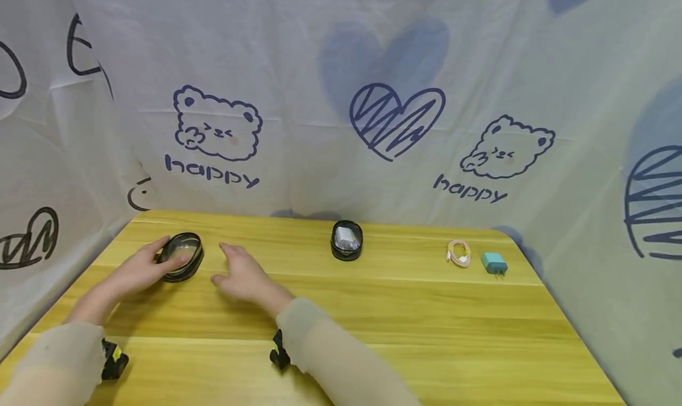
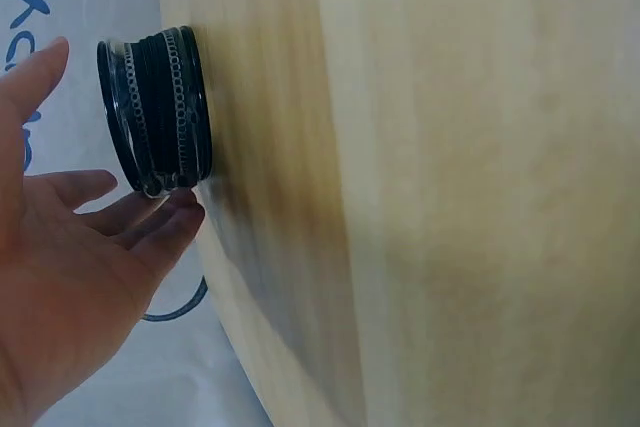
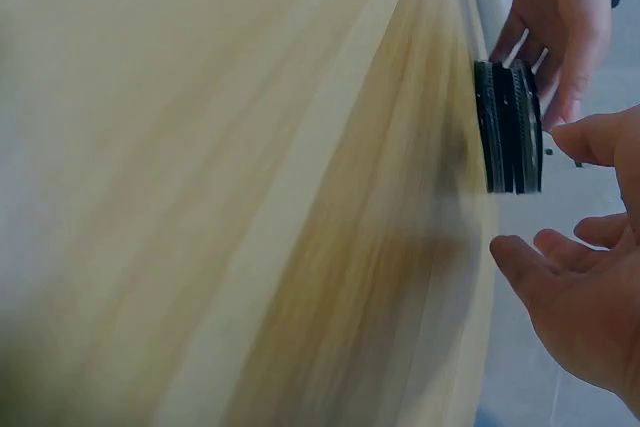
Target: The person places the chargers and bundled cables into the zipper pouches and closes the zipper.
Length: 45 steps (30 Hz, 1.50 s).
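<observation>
Left hand (image 1: 140,271) rests loose fingers against the round zippered case (image 1: 182,256); right hand (image 1: 242,274) sits relaxed just beside the case, not touching.

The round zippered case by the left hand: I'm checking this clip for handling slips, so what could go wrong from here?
The left hand only touches the round zippered case with relaxed fingers, so it might slide on the smooth wooden table rather than be gripped. The right hand lies open beside it, not touching, so it gives no steadying. The case also sits near the table's left edge, so a sideways push may send it off.

Case (image 1: 182,256) left of pouch (image 1: 347,240).
</observation>
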Each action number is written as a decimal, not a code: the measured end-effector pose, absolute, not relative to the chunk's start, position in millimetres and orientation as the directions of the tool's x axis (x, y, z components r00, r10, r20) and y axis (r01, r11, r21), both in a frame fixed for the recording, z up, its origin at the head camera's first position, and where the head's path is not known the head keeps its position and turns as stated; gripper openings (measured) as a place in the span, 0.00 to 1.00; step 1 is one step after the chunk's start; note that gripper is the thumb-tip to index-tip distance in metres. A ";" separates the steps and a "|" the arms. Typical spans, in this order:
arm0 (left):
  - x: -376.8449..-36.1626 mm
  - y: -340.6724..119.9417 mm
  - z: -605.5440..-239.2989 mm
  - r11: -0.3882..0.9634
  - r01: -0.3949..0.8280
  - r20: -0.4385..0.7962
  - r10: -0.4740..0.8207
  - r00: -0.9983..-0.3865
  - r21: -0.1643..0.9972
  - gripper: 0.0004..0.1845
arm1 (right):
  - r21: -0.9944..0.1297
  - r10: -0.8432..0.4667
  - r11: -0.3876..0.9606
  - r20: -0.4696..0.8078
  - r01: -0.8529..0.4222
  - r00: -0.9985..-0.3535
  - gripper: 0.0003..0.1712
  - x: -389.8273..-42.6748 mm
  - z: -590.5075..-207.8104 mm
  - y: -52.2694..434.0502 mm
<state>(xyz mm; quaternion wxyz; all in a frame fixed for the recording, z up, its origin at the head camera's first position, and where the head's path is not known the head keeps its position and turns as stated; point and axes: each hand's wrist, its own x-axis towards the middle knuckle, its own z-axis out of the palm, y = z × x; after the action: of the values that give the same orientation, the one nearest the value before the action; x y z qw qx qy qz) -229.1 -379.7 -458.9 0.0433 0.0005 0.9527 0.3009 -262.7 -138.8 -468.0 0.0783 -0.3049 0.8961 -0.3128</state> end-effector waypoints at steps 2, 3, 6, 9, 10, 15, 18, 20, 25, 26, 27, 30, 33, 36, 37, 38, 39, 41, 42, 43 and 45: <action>-229.4 -376.5 -458.0 0.814 -0.010 -0.070 0.038 -0.997 0.581 0.52 | -0.588 -0.605 0.629 0.041 -0.509 -0.795 0.43 -263.2 -467.0 -143.6; -229.4 -374.8 -457.6 0.812 -0.003 -0.067 0.044 -0.997 0.584 0.52 | -0.578 -0.606 0.635 0.038 -0.512 -0.795 0.43 -263.4 -466.7 -145.9; -228.6 -369.8 -457.0 0.806 0.025 -0.047 0.066 -0.997 0.591 0.51 | -0.567 -0.596 0.653 0.023 -0.501 -0.802 0.46 -263.0 -466.2 -152.0; -226.6 -365.6 -457.5 0.809 0.051 -0.024 0.081 -0.996 0.586 0.50 | -0.576 -0.583 0.660 0.012 -0.482 -0.812 0.50 -260.9 -467.3 -157.0; -226.0 -364.3 -457.9 0.809 0.061 -0.015 0.086 -0.996 0.584 0.49 | -0.580 -0.579 0.660 0.011 -0.477 -0.815 0.50 -260.1 -467.9 -158.4; -224.3 -357.8 -458.7 0.800 0.125 0.015 0.144 -0.990 0.587 0.47 | -0.576 -0.567 0.668 0.017 -0.471 -0.824 0.52 -257.7 -469.6 -162.0; -222.6 -354.4 -457.9 0.796 0.140 0.009 0.167 -0.986 0.590 0.47 | -0.569 -0.558 0.679 0.010 -0.464 -0.830 0.50 -256.7 -468.5 -161.6; -221.3 -353.1 -457.2 0.786 0.145 0.002 0.180 -0.984 0.601 0.48 | -0.565 -0.555 0.683 0.010 -0.463 -0.832 0.48 -256.1 -467.6 -160.5; -218.1 -352.7 -456.7 0.716 0.176 -0.015 0.252 -0.968 0.675 0.47 | -0.552 -0.550 0.690 0.018 -0.467 -0.835 0.47 -256.2 -469.2 -154.3; -217.3 -352.7 -456.7 0.699 0.183 -0.019 0.270 -0.963 0.692 0.47 | -0.550 -0.553 0.690 0.018 -0.470 -0.833 0.48 -256.6 -470.0 -152.4; -216.2 -352.4 -456.6 0.691 0.180 -0.027 0.278 -0.960 0.700 0.48 | -0.545 -0.559 0.689 0.019 -0.477 -0.829 0.48 -257.1 -470.8 -150.2; -214.3 -349.1 -456.8 0.660 0.172 -0.045 0.299 -0.953 0.731 0.49 | -0.540 -0.586 0.674 0.025 -0.505 -0.810 0.49 -259.0 -472.7 -142.0; -214.3 -342.2 -457.9 0.622 0.158 -0.057 0.312 -0.948 0.767 0.49 | -0.551 -0.611 0.647 0.038 -0.526 -0.791 0.48 -261.1 -473.8 -131.0; -216.5 -329.0 -458.6 0.619 0.158 -0.064 0.320 -0.945 0.769 0.49 | -0.620 -0.626 0.596 0.040 -0.511 -0.778 0.46 -263.9 -472.8 -113.3; -217.4 -324.0 -458.8 0.625 0.155 -0.067 0.317 -0.946 0.765 0.49 | -0.649 -0.629 0.577 0.033 -0.496 -0.776 0.45 -264.9 -472.3 -106.7; -218.4 -318.5 -458.9 0.632 0.160 -0.067 0.319 -0.945 0.758 0.49 | -0.678 -0.632 0.559 0.024 -0.478 -0.775 0.45 -265.8 -471.5 -99.9; -219.6 -312.4 -458.9 0.638 0.168 -0.063 0.323 -0.944 0.752 0.49 | -0.705 -0.633 0.544 0.012 -0.456 -0.774 0.46 -266.8 -470.7 -92.9; -222.6 -299.2 -458.4 0.645 0.184 -0.057 0.334 -0.941 0.742 0.50 | -0.740 -0.631 0.525 -0.007 -0.421 -0.776 0.47 -268.8 -469.5 -79.2; -224.4 -292.4 -458.1 0.645 0.193 -0.054 0.341 -0.938 0.739 0.50 | -0.741 -0.631 0.526 -0.011 -0.417 -0.776 0.47 -269.9 -469.4 -72.6; -226.1 -285.4 -457.9 0.649 0.208 -0.045 0.351 -0.935 0.732 0.50 | -0.731 -0.629 0.537 -0.013 -0.422 -0.777 0.47 -270.8 -468.7 -65.9; -229.9 -271.3 -457.1 0.653 0.242 -0.027 0.373 -0.927 0.718 0.50 | -0.707 -0.630 0.552 -0.007 -0.441 -0.777 0.47 -271.9 -467.8 -52.7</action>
<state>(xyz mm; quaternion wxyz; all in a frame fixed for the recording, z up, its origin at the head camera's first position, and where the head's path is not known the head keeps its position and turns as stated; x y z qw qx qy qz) -229.9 -271.3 -457.1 0.0864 0.1698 0.9050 0.3804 -271.9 -52.7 -467.8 0.1310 -0.3073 0.8712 -0.3598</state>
